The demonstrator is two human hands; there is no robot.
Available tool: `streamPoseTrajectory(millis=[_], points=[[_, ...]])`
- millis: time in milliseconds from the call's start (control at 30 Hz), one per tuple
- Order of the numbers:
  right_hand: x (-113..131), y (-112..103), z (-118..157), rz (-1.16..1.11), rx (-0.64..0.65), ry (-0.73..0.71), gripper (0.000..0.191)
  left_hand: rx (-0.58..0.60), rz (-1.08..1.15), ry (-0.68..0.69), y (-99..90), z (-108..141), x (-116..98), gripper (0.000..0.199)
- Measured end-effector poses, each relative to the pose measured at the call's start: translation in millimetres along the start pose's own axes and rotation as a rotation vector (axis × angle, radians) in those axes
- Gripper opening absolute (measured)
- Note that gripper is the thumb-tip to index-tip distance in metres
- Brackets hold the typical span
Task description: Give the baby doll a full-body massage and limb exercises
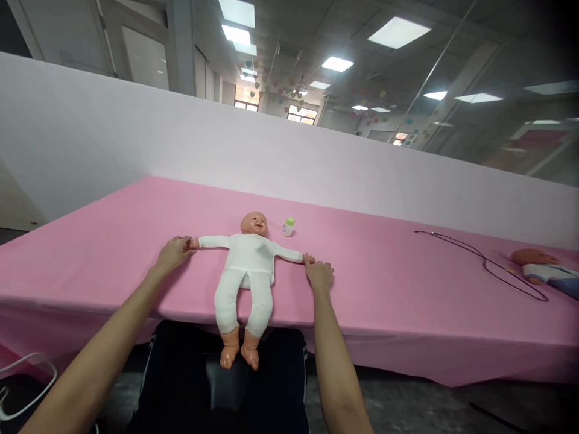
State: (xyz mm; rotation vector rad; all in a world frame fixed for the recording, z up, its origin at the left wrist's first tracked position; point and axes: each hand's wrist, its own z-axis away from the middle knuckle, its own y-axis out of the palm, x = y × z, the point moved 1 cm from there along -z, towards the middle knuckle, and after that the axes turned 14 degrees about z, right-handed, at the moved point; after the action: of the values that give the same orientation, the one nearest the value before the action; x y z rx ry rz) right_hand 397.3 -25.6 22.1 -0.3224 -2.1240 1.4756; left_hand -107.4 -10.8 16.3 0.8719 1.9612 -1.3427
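Observation:
A baby doll [249, 259] in a white top and white trousers lies face up on the pink-covered table, its arms stretched out to both sides and its bare feet over the front edge. On the left, my left hand [174, 253] has its fingers closed on one of the doll's hands. My right hand [320, 274] pinches the doll's other hand between thumb and fingers. Just right of the doll's head stands a small white bottle [288, 228] with a green cap.
Toward the right of the pink table [375, 277] lies a dark looped cord [483, 259]. Beside it, at the right edge, is a second doll [549, 274] in white and blue. A white partition [271, 157] with glass above runs behind the table.

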Motion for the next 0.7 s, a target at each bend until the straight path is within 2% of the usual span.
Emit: streamPoseTrajectory(millis=[33, 100, 233, 300, 367, 467, 600, 700], points=[[-2, 2, -4, -0.087, 0.047, -0.019, 0.065, 0.003, 0.071, -0.011, -2.9, 0, 0, 0.027], [0, 8, -6, -0.331, 0.134, -0.057, 0.062, -0.021, 0.296, -0.064, -2.7, 1, -5, 0.030], [31, 24, 6, -0.813, 0.244, -0.087, 0.075, -0.283, 0.898, -0.215, 18.5, -4, -25, 0.056], [50, 30, 14, -0.977, 0.257, -0.108, 0.081, -0.383, 1.044, -0.234, 36.8, -11, -36, 0.055], [67, 34, 17, -1.060, 0.231, -0.121, 0.080, -0.402, 1.076, -0.250, 56.9, -20, -48, 0.040], [86, 36, 8, -1.051, 0.182, -0.141, 0.062, -0.402, 1.092, -0.255, 84.6, -37, -63, 0.025], [106, 36, -18, -1.086, 0.156, -0.144, 0.060, -0.370, 1.113, -0.200, 110.3, -56, -78, 0.033], [117, 43, -32, -1.095, 0.281, -0.183, 0.059, -0.311, 0.932, -0.091, 119.9, -62, -80, 0.035]])
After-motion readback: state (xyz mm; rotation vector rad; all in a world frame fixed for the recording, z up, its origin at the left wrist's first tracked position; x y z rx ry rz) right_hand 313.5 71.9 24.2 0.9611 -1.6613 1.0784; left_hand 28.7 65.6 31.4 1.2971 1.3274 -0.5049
